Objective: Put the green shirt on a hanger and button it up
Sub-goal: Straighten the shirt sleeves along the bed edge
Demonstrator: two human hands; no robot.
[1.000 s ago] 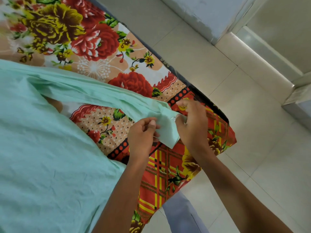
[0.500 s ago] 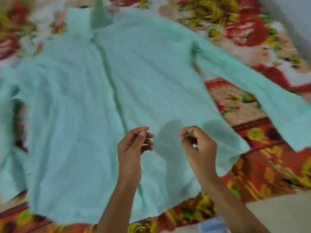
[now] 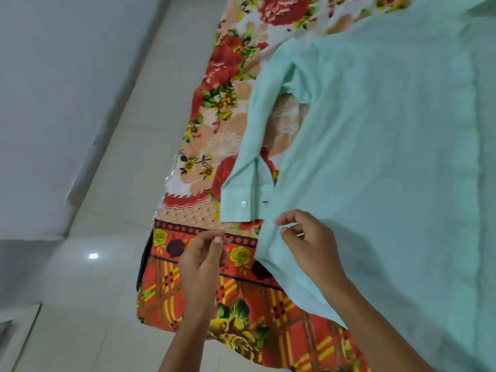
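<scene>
Shirt (image 3: pixel 375 157) lying flat on my floral bedspread (image 3: pixel 214 103); my right hand (image 3: pixel 311 242) hovers above it, my left hand (image 3: pixel 204 256) alongside, both grips loosely curled, holding nothing.

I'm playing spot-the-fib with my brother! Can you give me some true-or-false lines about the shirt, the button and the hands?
1. The green shirt lies spread on a flowery bedsheet. True.
2. The sleeve cuff has a white button on it. True.
3. The cuff is buttoned shut. False: it lies open, with the button apart from its buttonhole.
4. The left hand is gripping the cuff. False: it holds nothing and is over the bedsheet, below the cuff.
5. The right hand is at the shirt's edge near the cuff. True.
6. The shirt hangs on a hanger. False: it lies flat, and no hanger is in view.
</scene>
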